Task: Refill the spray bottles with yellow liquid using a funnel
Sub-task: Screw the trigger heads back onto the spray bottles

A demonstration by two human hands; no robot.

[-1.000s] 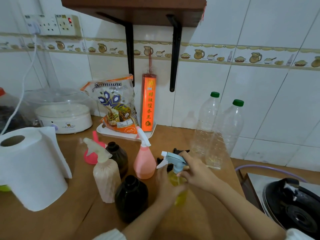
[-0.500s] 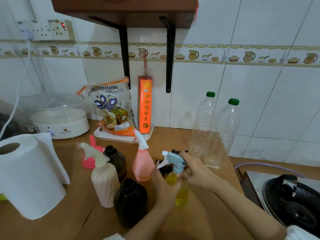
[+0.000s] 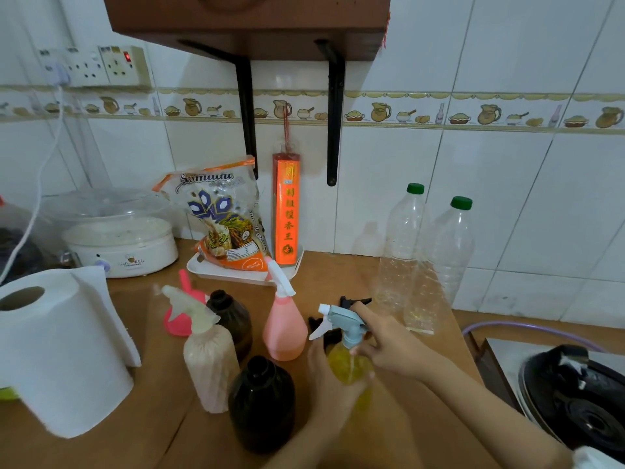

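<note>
A small spray bottle of yellow liquid [image 3: 348, 367] stands on the wooden counter [image 3: 389, 434]. My left hand [image 3: 329, 384] grips its body from the left. My right hand [image 3: 385, 346] pinches the neck under its pale blue trigger head [image 3: 341, 321]. A pink funnel [image 3: 181, 316] sits behind the beige spray bottle [image 3: 208, 363]. A pink spray bottle [image 3: 284, 330] stands just left of my hands. Two dark brown bottles without caps [image 3: 260, 401] [image 3: 233, 316] stand nearby. Black trigger heads [image 3: 351, 302] lie behind the yellow bottle.
Two clear plastic bottles with green caps [image 3: 400, 252] [image 3: 443, 262] stand by the tiled wall. A paper towel roll [image 3: 57, 353] stands at left, a white steamer [image 3: 118, 242] behind it. A tray with a snack bag [image 3: 223, 221] sits under the shelf. A black stove [image 3: 581, 401] is at right.
My view has shifted slightly. Both hands stay on the yellow bottle, and my right hand's fingers have shifted at the trigger head's neck.
</note>
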